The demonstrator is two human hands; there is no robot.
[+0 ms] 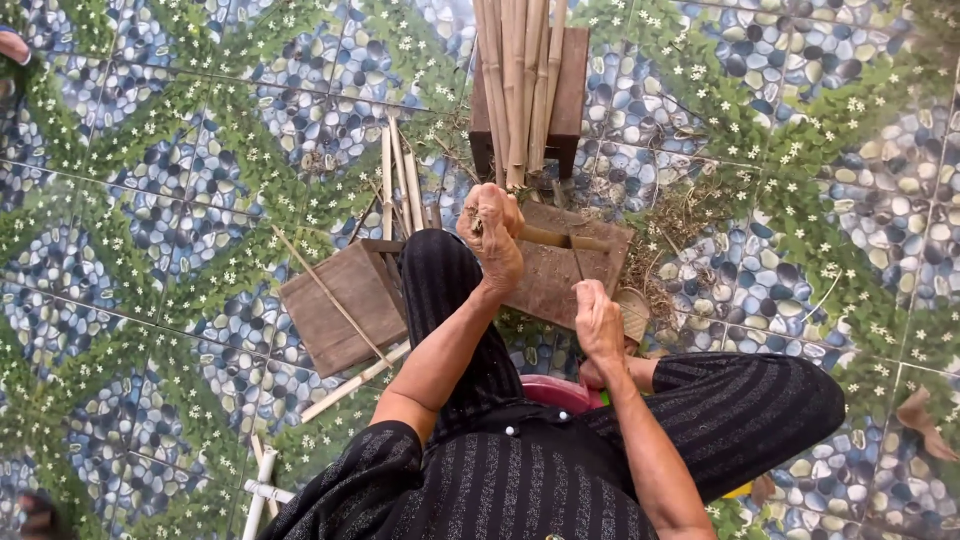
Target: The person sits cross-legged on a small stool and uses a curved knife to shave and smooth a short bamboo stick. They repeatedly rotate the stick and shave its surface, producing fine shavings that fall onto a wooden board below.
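The floor is made of tiles with pictures of round pebbles, green leaves and small white flowers. A person sits low over it, in dark striped clothes.

A bunch of long bamboo sticks leans on a small dark stool at the top. The bottom ends of the sticks come down just above the left hand. This hand is curled shut, with its fingers pressed together around something small and pale. What it pinches is too small to tell. It is very close to the ends of the sticks, maybe touching them.

The right hand is lower and nearer the body. Its fingers are curled in too, but what they hold cannot be seen.

Under the hands lies a flat wood block. Another flat board lies to the left, with a thin stick across it. Dry bits are scattered on the right.
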